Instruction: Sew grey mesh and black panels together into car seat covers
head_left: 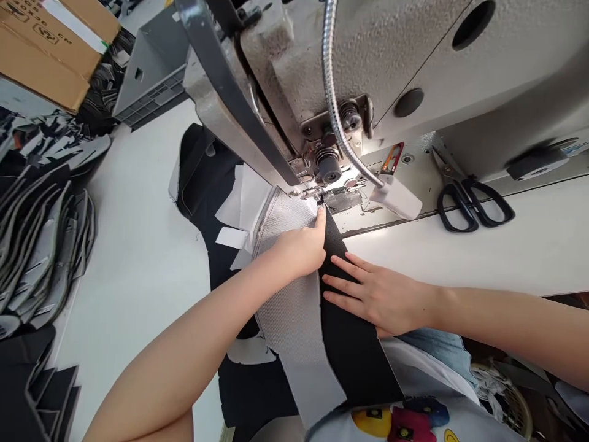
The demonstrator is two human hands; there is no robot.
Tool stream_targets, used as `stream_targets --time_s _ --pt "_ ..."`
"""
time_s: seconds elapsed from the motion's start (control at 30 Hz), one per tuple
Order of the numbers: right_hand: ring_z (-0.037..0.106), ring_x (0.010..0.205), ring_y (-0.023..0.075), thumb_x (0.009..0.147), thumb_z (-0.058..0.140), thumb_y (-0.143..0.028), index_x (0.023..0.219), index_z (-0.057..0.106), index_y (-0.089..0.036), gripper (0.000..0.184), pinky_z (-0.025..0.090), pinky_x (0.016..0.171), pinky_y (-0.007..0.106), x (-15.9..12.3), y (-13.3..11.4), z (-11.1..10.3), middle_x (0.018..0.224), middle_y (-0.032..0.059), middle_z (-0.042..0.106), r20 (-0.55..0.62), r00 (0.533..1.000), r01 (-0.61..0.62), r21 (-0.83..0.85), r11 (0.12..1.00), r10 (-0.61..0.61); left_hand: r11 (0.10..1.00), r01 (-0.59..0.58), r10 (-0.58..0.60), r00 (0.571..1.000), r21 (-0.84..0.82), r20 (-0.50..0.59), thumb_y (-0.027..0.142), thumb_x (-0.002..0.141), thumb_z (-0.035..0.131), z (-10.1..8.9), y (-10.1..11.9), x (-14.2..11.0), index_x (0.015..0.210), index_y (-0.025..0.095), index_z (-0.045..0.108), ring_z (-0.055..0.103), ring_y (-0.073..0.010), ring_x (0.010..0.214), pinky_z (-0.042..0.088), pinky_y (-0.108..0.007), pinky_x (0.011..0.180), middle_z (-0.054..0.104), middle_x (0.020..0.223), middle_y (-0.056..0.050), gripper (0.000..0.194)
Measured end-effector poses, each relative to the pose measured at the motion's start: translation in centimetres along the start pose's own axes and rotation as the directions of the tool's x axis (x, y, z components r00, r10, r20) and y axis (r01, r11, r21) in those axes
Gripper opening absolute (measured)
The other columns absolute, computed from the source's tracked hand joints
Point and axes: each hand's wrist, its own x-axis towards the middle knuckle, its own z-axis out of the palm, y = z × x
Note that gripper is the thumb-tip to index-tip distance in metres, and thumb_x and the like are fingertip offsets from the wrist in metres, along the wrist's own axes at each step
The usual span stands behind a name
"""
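Observation:
My left hand (pixel 301 250) rests on a grey mesh fabric piece (pixel 294 313). Its index finger stretches to the presser foot (pixel 319 197) of a sewing machine (pixel 294 67), and the other fingers are curled against the fabric. My right hand (pixel 391 298) lies flat, fingers spread, on a black fabric piece (pixel 347 331) that runs alongside the grey one under the foot. More black fabric with white patches (pixel 232 238) spreads out to the left. The needle tip is hard to make out.
Black-handled scissors (pixel 467 199) and a small red-edged tool (pixel 392 158) lie on the machine bed. A white lamp head (pixel 396 197) hangs low near the foot. Stacked fabric pieces (pixel 43 252), a grey crate (pixel 154 67) and a cardboard box (pixel 50 49) are on the left.

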Motion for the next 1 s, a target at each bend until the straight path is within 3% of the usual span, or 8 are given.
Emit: stream_targets --time_s 0.13,0.27,0.33,0.47,0.63,0.83,0.93,1.0 --pt "0.022 0.138 0.0449 0.079 0.062 -0.053 0.143 0.038 -0.007 0.082 0.016 0.112 0.061 0.1 -0.1 0.0 0.147 0.0203 0.039 0.006 1.0 -0.005 -0.008 1.0 0.005 0.997 -0.02 0.018 0.999 -0.081 -0.03 0.018 0.084 0.035 0.0 -0.8 -0.2 0.152 0.013 0.002 0.066 -0.0291 0.098 0.05 -0.037 0.077 0.068 0.111 -0.014 0.076" --pt "0.022 0.138 0.0472 0.079 0.061 -0.054 0.143 0.037 -0.006 0.084 0.015 0.111 0.062 0.3 -0.2 0.0 0.146 0.0214 0.038 0.01 1.0 0.0 -0.01 1.0 0.0 0.959 -0.091 0.058 0.99 -0.268 -0.128 0.019 0.084 0.03 0.2 -1.7 0.8 0.15 0.015 0.023 0.052 -0.0248 0.123 0.045 -0.031 0.092 0.05 0.141 -0.01 0.066" --pt "0.02 0.138 0.0471 0.077 0.063 -0.054 0.144 0.037 -0.006 0.086 0.015 0.112 0.062 0.4 -0.2 0.1 0.147 0.0212 0.038 0.008 1.0 -0.008 -0.011 1.0 0.008 0.954 -0.089 0.06 0.993 -0.285 -0.106 0.02 0.083 0.031 0.0 -1.7 1.3 0.15 0.014 0.022 0.048 -0.0246 0.127 0.043 -0.03 0.095 0.044 0.146 -0.01 0.068" --pt "0.019 0.139 0.0456 0.076 0.065 -0.048 0.143 0.037 -0.007 0.084 0.013 0.112 0.061 0.7 0.0 0.0 0.147 0.0197 0.039 0.001 1.0 -0.026 -0.006 1.0 0.026 0.976 -0.039 0.027 0.998 -0.216 -0.055 0.019 0.081 0.035 -0.4 -1.2 1.5 0.152 0.014 0.01 0.059 -0.0269 0.111 0.047 -0.032 0.082 0.058 0.131 -0.012 0.075" --pt "0.017 0.139 0.0473 0.074 0.068 -0.048 0.138 0.045 -0.008 0.079 0.012 0.112 0.063 0.8 0.1 0.0 0.143 0.0207 0.042 0.0 1.0 -0.028 -0.002 1.0 0.028 0.99 -0.063 0.048 0.992 -0.129 -0.115 0.018 0.082 0.034 -0.1 -0.6 1.1 0.151 0.009 0.008 0.065 -0.0269 0.094 0.047 -0.031 0.069 0.069 0.106 -0.013 0.074" --pt "0.019 0.139 0.0449 0.078 0.064 -0.044 0.142 0.04 -0.009 0.077 0.013 0.112 0.061 0.8 -0.1 0.2 0.145 0.0196 0.041 -0.021 0.999 -0.028 0.006 1.0 0.028 0.997 0.06 -0.061 0.998 0.057 0.019 0.019 0.082 0.042 -0.1 0.6 -0.5 0.151 0.014 -0.006 0.067 -0.0297 0.091 0.049 -0.035 0.07 0.07 0.101 -0.014 0.084" --pt "0.02 0.139 0.0441 0.078 0.065 -0.044 0.143 0.039 -0.009 0.078 0.013 0.112 0.061 0.7 -0.1 0.3 0.145 0.0198 0.041 -0.028 0.999 -0.028 0.02 0.999 0.029 1.0 0.006 -0.006 1.0 -0.027 0.03 0.017 0.082 0.039 0.0 0.0 -0.6 0.151 0.012 -0.004 0.067 -0.0285 0.092 0.05 -0.035 0.072 0.069 0.107 -0.016 0.081" --pt "0.018 0.14 0.0445 0.077 0.066 -0.043 0.143 0.039 -0.009 0.079 0.013 0.112 0.062 0.7 -0.1 0.4 0.146 0.0196 0.039 -0.036 0.999 -0.028 0.03 0.999 0.029 0.984 -0.073 0.071 0.997 -0.16 -0.018 0.019 0.083 0.036 0.1 -0.8 -0.2 0.152 0.013 0.003 0.062 -0.0273 0.109 0.049 -0.034 0.081 0.059 0.128 -0.016 0.077"
